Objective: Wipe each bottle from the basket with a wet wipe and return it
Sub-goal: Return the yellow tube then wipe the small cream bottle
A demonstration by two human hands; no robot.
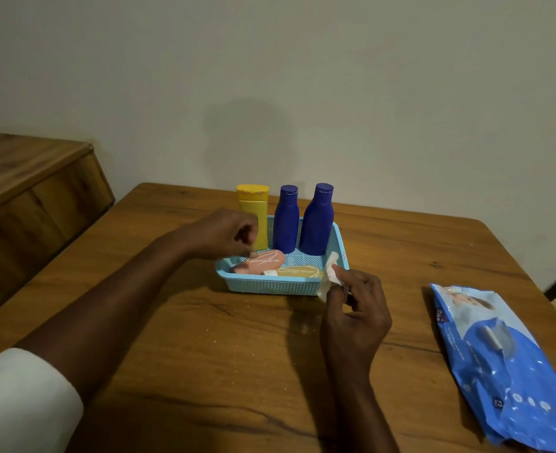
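Hands [224, 235] over five bottles [285, 220]

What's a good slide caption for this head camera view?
Right hand holding a wet wipe beside a basket of bottles, left hand reaching in.

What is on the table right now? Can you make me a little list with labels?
basket: light blue basket on the wooden table
standing bottles: one yellow bottle and two dark blue bottles, upright at the back of the basket
lying bottles: pink bottle and tan bottle, flat at the front
left hand: curled above the pink bottle; whether it grips it is unclear
right hand: pinches a white wet wipe
wipes pack: blue, on the right of the table
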